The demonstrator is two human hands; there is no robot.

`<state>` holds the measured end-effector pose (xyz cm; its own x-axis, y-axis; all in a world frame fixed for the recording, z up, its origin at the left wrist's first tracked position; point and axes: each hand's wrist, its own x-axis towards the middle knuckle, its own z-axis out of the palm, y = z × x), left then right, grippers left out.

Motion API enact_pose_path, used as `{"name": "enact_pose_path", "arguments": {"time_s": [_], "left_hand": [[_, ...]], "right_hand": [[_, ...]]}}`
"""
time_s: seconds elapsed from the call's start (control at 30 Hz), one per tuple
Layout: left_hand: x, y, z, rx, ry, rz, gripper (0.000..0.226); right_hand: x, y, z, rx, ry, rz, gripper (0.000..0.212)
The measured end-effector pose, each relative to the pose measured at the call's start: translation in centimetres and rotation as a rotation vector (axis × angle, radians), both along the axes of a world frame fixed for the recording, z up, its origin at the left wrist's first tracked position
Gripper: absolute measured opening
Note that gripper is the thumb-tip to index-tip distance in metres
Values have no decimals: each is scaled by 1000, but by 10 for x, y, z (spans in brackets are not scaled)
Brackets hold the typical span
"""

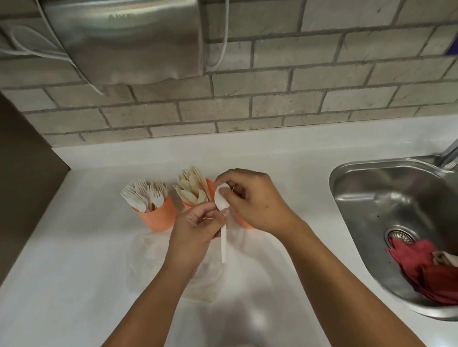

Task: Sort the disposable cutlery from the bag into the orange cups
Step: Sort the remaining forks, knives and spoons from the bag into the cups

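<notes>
– White plastic, the spoon [223,243]: smooth oval bowl uppermost, thin flat handle hanging down over the counter. Who had it?

– Both. The left hand [196,226] had its fingers curled round the neck. The right hand [255,198] pinched the bowl, thumb pressed on it. It was held just in front of the cups, near the bag.

– The cups?

– Orange, tapered, with dimpled walls. The left cup [159,216] stood packed with pale forks [144,194], tines up. The middle cup [210,187] held flat beige pieces [193,187], either blades or spoon bowls; I could not tell which. The third cup [244,223] showed only as an orange sliver under the right wrist.

– And the bag?

– Clear crumpled film, the bag [147,260] lay on the glossy white counter [64,270], partly hidden by the left forearm. Its contents were a blur.

– Anything else noted?

– A thin orange strand by the fingers, too fine to name. A stainless sink [364,216] on the right was cut by the frame edge, with a red cloth [436,274] bunched inside. A brushed-steel hand dryer [127,38] hung on the grey brick-pattern wall [325,82], its top cut off.
</notes>
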<state>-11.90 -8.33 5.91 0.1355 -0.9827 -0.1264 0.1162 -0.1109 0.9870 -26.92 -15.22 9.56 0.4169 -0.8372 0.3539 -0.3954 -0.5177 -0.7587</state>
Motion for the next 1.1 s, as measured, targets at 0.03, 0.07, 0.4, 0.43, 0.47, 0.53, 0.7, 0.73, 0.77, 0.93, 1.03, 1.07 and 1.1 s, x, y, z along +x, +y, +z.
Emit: {"name": "enact_pose_path", "arguments": {"time_s": [0.03,0.07,0.4,0.43,0.47,0.53,0.7,0.73,0.77,0.93,1.03,1.07,1.1], "left_hand": [[1,0,-1,4,5,22,11],[2,1,-2,9,14,51,17],[28,-1,-7,22,-33,147,28],[30,0,-8,27,-45,149,27],[33,1,-7,30,-56,150,26],[39,5,-5,24,-87,153,22],[61,22,-5,13,-192,164,19],[67,26,-6,20,-211,164,19],[73,30,-9,29,-236,163,19],[109,55,-36,23,-653,77,18],[128,66,-58,-35,-1017,-77,25],[133,69,-66,-37,-1096,-135,27],[136,71,-72,-26,-1139,-186,26]], "right_hand": [[-1,-2,1,14,-47,-48,16],[-2,-5,4,25,-105,-98,16],[-42,-40,29,-424,-149,-489,20],[-42,-41,22,-412,-96,-475,20],[-42,-42,14,-388,-30,-456,20],[-41,-43,-5,-329,127,-410,21],[-36,-39,-40,-174,593,-328,25],[-34,-37,-41,-174,617,-345,24],[-32,-35,-40,-192,620,-367,24],[-7,-15,-19,-374,360,-411,34],[27,14,-12,-356,143,-187,25],[40,26,-15,-305,109,-81,22],[51,38,-21,-222,118,27,20]]}}
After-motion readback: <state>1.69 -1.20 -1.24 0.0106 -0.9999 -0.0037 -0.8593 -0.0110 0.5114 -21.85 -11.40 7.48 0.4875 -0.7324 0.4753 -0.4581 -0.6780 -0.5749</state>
